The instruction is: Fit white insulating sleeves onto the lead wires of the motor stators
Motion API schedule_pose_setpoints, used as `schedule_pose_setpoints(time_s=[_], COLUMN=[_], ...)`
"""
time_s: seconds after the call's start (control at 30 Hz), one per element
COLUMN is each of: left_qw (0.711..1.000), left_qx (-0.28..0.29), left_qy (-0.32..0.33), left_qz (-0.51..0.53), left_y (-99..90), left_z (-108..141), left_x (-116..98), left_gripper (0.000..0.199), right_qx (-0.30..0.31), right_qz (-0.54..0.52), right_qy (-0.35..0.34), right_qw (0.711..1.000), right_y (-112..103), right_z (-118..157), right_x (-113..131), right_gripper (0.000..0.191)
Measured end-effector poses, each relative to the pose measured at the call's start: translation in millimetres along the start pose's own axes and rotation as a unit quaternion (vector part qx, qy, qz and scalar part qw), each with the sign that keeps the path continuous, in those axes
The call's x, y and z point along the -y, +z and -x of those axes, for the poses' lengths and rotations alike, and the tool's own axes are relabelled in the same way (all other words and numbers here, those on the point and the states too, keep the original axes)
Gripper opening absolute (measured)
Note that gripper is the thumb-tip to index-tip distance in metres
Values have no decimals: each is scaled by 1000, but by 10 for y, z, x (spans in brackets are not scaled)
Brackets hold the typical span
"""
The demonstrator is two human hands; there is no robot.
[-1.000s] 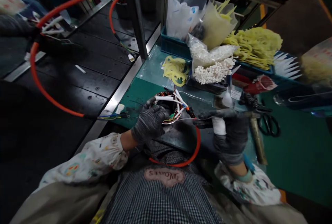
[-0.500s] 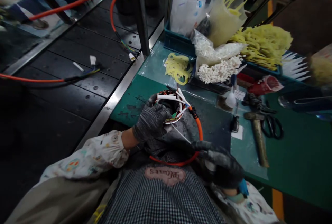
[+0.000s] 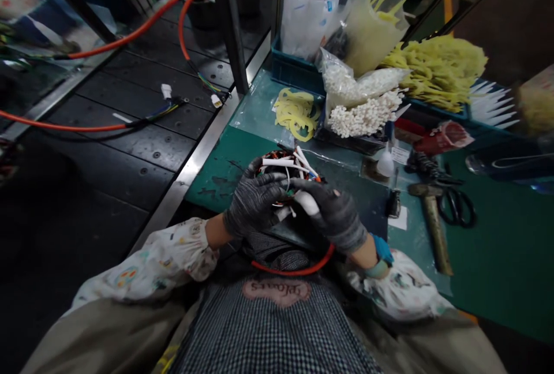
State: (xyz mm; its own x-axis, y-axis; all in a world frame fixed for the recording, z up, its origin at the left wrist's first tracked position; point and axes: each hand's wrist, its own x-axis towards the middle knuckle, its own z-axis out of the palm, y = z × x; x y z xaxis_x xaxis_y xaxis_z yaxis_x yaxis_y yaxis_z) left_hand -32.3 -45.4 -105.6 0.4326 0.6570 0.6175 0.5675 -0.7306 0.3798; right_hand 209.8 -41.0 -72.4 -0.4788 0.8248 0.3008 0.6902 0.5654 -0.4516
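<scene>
A ring-shaped motor stator (image 3: 279, 154) with wound wires sits at the table's near edge in front of me. White sleeves (image 3: 277, 162) and an orange cable (image 3: 311, 269) come off it. My left hand (image 3: 255, 204), in a grey glove, is closed around the stator's left side. My gloved right hand (image 3: 335, 215) is at its right front, fingers pinched at a thin white cord (image 3: 288, 178) that arcs over the ring. A rounded white piece (image 3: 307, 203) shows at the right hand's thumb side; its kind is unclear.
On the green table lie a hammer (image 3: 436, 235), scissors (image 3: 457, 209) and yellow strips (image 3: 296, 111). Farther back are a bag of short white pieces (image 3: 361, 111) and a pile of yellow pieces (image 3: 441, 71). A dark roller conveyor (image 3: 130, 154) with orange cables runs at left.
My right hand has come up and left from the lower right to the stator. The white cord, stretched straight before, now curves over the ring. On the left, the conveyor's cables have shifted right.
</scene>
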Motion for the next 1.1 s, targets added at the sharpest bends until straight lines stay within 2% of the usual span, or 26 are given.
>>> schedule_pose_setpoints(time_s=[0.1, 0.17, 0.27, 0.33, 0.37, 0.43, 0.5, 0.6, 0.67, 0.87, 0.93, 1.0, 1.07, 1.1], left_qw=[1000, 1000, 1000, 999, 999, 1000, 1000, 999, 999, 999, 1000, 1000, 999, 999], left_qx=[2, 4, -15, -23, -23, -10, 15, 42, 39, 6, -4, -7, 4, 14], left_qy=[-3, -7, -1, 9, 11, 5, -5, -17, -16, -35, -17, -8, -32, -47], left_qz=[22, 29, 26, 27, 28, 27, 25, 25, 22, -3, 7, 16, 19, 22], left_y=[-34, -51, -54, -55, -58, -73, -94, -115, -117, -91, -89, -95, -104, -106], left_z=[-46, -75, -100, -108, -110, -112, -109, -103, -101, -122, -132, -134, -124, -116], left_x=[-24, -40, -53, -55, -54, -47, -34, -22, -30, -75, -81, -92, -109, -116], left_gripper=[18, 15, 10, 12, 16, 25, 29, 17, 11, 24, 22, 20, 19, 18], right_qx=[76, 82, 1, -37, -31, 19, 58, 24, -2, 20, 23, 27, 42, 46], right_qz=[72, 42, -90, -214, -275, -363, -391, -381, -372, -329, -308, -280, -257, -250], right_qy=[26, 24, 36, 58, 64, 64, 67, 90, 96, 80, 37, -47, -113, -111], right_qw=[994, 995, 995, 974, 959, 930, 916, 920, 923, 941, 950, 958, 959, 961], right_y=[-20, -12, 4, -21, -46, -105, -144, -141, -119, -87, -64, -30, 4, 17], right_z=[-244, -327, -333, -299, -285, -274, -283, -305, -314, -277, -233, -180, -126, -100], right_x=[58, 88, 99, 84, 72, 40, 10, -18, -21, -35, -70, -119, -166, -183], right_gripper=[31, 25, 21, 25, 26, 25, 18, 10, 9, 11, 13, 16, 18, 19])
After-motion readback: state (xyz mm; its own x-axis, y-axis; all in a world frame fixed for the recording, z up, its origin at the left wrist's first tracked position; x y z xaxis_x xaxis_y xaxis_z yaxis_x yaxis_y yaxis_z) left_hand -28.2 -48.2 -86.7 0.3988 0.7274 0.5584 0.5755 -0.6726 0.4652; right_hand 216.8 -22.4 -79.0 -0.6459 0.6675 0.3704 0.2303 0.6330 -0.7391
